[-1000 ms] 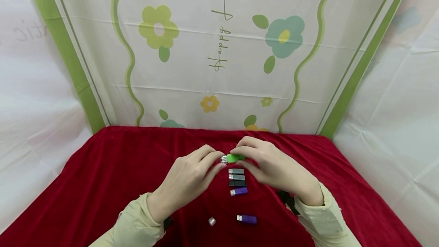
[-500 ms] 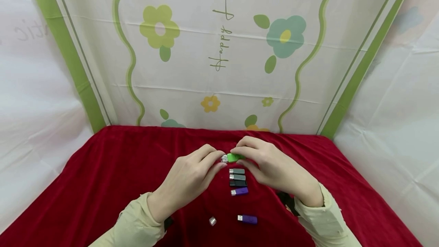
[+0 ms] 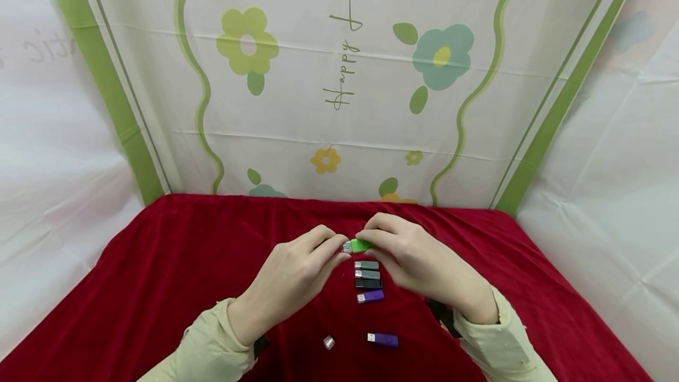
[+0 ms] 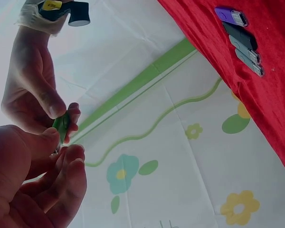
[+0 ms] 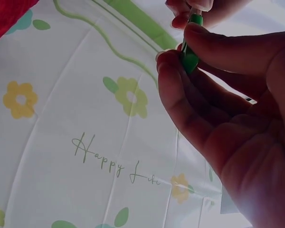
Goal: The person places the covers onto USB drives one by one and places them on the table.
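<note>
A green USB stick [image 3: 359, 245] is held up between both hands over the back half of the cloth in the head view. My right hand [image 3: 419, 261] pinches its green body between thumb and fingers. At its left end sits a clear cap [image 3: 347, 246], which my left hand [image 3: 294, 273] pinches with thumb and fingertips. The right wrist view shows the green body [image 5: 191, 57] between thumb and forefinger. Part of the cap is hidden behind the left fingertips.
Below the hands, two grey USB sticks [image 3: 367, 274], a black one [image 3: 368, 283] and a capped purple one [image 3: 370, 296] form a column on the red cloth [image 3: 212, 252]. Nearer lie an uncapped purple USB stick [image 3: 383, 339] and a loose clear cap [image 3: 329, 342]. White patterned curtains surround the table.
The right hand has shifted slightly along the green USB stick, covering more of its body. The left hand stays nearly still at the cap, and the things on the cloth stay put.
</note>
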Action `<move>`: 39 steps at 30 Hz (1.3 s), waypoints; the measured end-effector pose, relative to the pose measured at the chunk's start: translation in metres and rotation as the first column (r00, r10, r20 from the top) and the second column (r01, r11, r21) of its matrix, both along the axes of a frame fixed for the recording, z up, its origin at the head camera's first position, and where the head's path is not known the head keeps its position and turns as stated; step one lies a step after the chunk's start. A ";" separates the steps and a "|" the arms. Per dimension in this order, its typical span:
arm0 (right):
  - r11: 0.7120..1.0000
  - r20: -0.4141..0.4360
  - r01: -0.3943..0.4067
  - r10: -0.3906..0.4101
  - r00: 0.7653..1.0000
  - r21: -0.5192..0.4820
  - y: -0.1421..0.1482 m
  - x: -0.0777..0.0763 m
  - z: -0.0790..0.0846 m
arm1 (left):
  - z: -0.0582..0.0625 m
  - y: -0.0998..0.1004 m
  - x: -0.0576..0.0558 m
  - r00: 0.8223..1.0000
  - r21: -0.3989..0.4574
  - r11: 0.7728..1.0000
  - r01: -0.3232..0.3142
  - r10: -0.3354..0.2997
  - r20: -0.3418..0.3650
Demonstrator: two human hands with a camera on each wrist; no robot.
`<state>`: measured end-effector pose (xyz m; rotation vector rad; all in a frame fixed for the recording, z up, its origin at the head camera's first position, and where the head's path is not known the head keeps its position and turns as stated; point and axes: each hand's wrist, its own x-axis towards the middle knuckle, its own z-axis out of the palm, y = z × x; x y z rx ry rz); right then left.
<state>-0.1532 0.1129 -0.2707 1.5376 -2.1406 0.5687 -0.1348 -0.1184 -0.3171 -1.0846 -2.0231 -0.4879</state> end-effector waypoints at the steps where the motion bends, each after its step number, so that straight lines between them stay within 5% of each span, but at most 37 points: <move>1: 1.000 -0.004 -0.001 0.001 1.000 0.002 0.000 0.000 0.000 | 0.000 0.000 0.000 1.000 -0.001 1.000 0.000 0.000 -0.001; 13: 1.000 -0.107 0.000 -0.001 0.994 -0.005 -0.005 0.000 -0.003 | 0.000 0.002 0.001 0.999 -0.021 1.000 -0.007 0.006 -0.032; 29: 0.988 0.029 0.080 -0.085 0.996 0.135 -0.004 -0.004 -0.009 | -0.005 -0.005 0.000 0.993 -0.141 0.988 -0.069 0.081 0.083; 39: 0.938 -0.014 0.234 -0.239 0.971 0.255 0.012 -0.029 -0.066 | -0.004 -0.008 -0.002 0.977 -0.232 0.961 -0.150 0.180 0.113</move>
